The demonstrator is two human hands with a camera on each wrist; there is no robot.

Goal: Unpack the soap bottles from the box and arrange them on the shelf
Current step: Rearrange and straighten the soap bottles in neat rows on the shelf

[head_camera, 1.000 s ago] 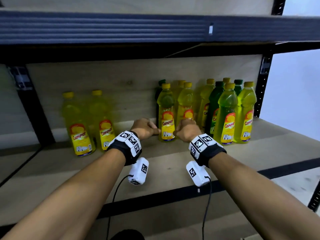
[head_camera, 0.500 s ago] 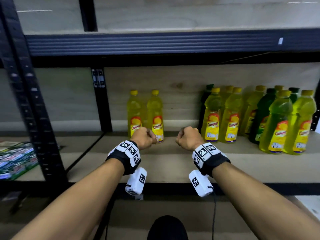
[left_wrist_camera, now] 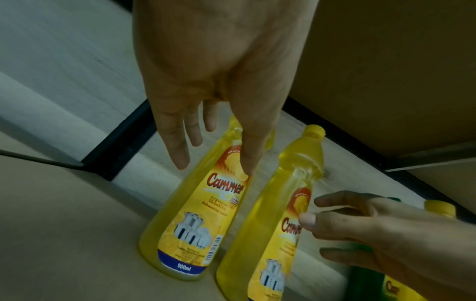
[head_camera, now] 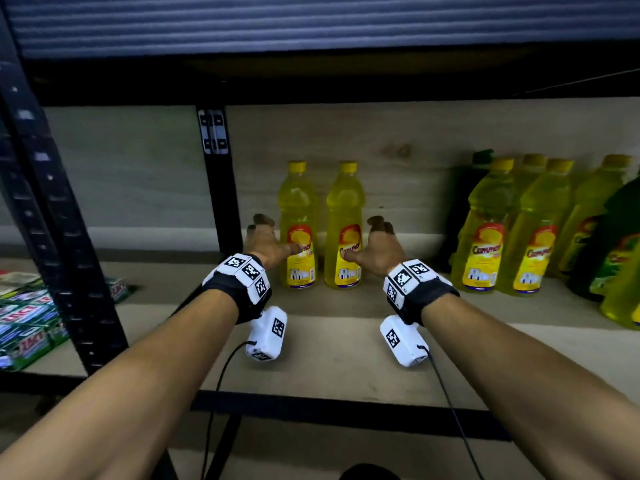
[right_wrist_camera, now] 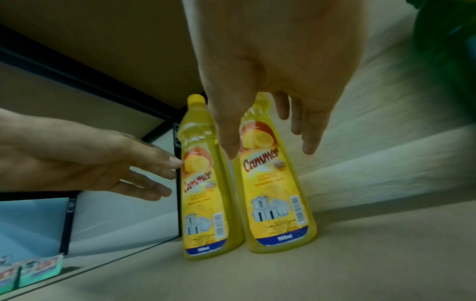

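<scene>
Two yellow soap bottles stand upright side by side on the wooden shelf point(head_camera: 332, 362), near its back wall: the left bottle point(head_camera: 298, 216) point(left_wrist_camera: 185, 224) point(right_wrist_camera: 203, 203) and the right bottle point(head_camera: 344, 220) point(left_wrist_camera: 273, 234) point(right_wrist_camera: 278, 203). My left hand point(head_camera: 273, 239) point(left_wrist_camera: 213, 163) is open just left of the pair, its thumb lying over the left bottle's label. My right hand point(head_camera: 365, 244) point(right_wrist_camera: 268, 150) is open just right of the pair, thumb in front of the right bottle. Neither hand holds anything. I cannot tell if they touch the bottles. No box is in view.
A cluster of yellow bottles point(head_camera: 502, 230) and dark green bottles point(head_camera: 620, 244) fills the shelf's right side. A black upright post point(head_camera: 221, 188) stands left of the pair. Green soap packs point(head_camera: 24, 323) lie in the left bay. The upper shelf point(head_camera: 311, 22) hangs low overhead.
Both hands left the right-hand cluster, moved left as fists, and have now opened on either side of the two yellow bottles. The view has shifted left and closer.
</scene>
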